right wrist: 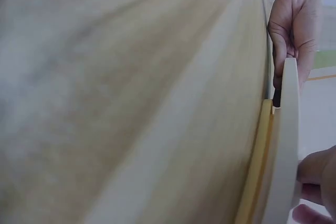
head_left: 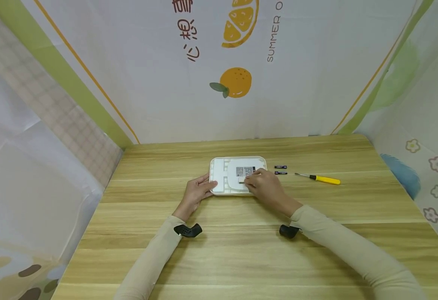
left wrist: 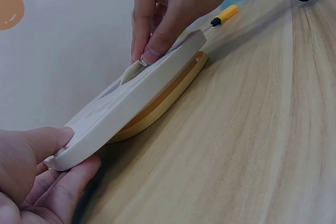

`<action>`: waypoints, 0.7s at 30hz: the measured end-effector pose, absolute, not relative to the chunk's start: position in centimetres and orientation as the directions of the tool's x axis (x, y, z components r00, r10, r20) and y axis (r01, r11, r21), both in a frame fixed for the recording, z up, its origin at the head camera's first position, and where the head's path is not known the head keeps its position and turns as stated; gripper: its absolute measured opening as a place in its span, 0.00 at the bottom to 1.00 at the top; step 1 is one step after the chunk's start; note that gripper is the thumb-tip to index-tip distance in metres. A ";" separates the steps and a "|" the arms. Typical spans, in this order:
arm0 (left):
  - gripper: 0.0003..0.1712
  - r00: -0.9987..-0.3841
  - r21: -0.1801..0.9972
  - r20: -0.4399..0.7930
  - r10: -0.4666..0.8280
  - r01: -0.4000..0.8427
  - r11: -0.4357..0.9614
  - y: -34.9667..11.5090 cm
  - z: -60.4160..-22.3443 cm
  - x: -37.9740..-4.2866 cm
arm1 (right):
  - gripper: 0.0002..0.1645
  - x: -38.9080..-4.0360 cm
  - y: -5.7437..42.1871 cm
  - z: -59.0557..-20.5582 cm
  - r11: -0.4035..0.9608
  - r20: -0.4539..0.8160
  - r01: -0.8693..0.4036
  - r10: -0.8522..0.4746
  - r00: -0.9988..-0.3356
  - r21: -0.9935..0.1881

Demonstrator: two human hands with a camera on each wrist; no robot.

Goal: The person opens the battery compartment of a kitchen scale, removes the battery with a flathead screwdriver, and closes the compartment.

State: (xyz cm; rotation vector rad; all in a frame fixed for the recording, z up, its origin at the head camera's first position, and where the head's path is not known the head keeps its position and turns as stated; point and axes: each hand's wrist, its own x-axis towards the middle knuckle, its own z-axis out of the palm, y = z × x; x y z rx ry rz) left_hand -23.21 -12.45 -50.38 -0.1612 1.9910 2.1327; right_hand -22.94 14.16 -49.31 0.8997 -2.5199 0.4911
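A white, rounded rectangular device (head_left: 222, 166) lies with its labelled face up, tilted so its left end is raised off the table. My left hand (head_left: 197, 192) grips that end, thumb on top and fingers beneath. Under the device shows a yellow rim (left wrist: 152, 116), resting on the table towards the right. My right hand (head_left: 265, 186) is over the device's right half, pinching a small white cover (left wrist: 132, 72) between thumb and fingers. The cover stands at a slant against the face, beside the printed label (head_left: 244, 171). Part of the right end is hidden by my right hand.
Two small dark batteries (head_left: 280, 167) lie just right of the device. Farther right is a screwdriver (head_left: 327, 180) with a yellow handle. The wooden table (head_left: 147, 166) ends at the back against a printed white cloth (head_left: 166, 104).
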 end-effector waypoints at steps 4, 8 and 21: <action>0.34 -0.969 0.970 -0.230 0.086 -0.236 -0.059 -12.5 -50.3 -23.2 | 0.06 -23.1 14.1 -49.2 0.730 0.483 -0.663 -0.525 -0.701 -0.168; 0.34 -0.967 0.969 -0.237 0.090 -0.243 -0.054 -12.5 -50.3 -23.2 | 0.07 -23.0 14.1 -49.0 0.728 0.475 -0.673 -0.548 -0.689 -0.136; 0.33 -0.967 0.967 -0.245 0.074 -0.249 -0.054 -12.4 -50.3 -23.2 | 0.15 -22.0 14.3 -48.6 0.731 0.380 -0.678 -0.607 -0.698 -0.078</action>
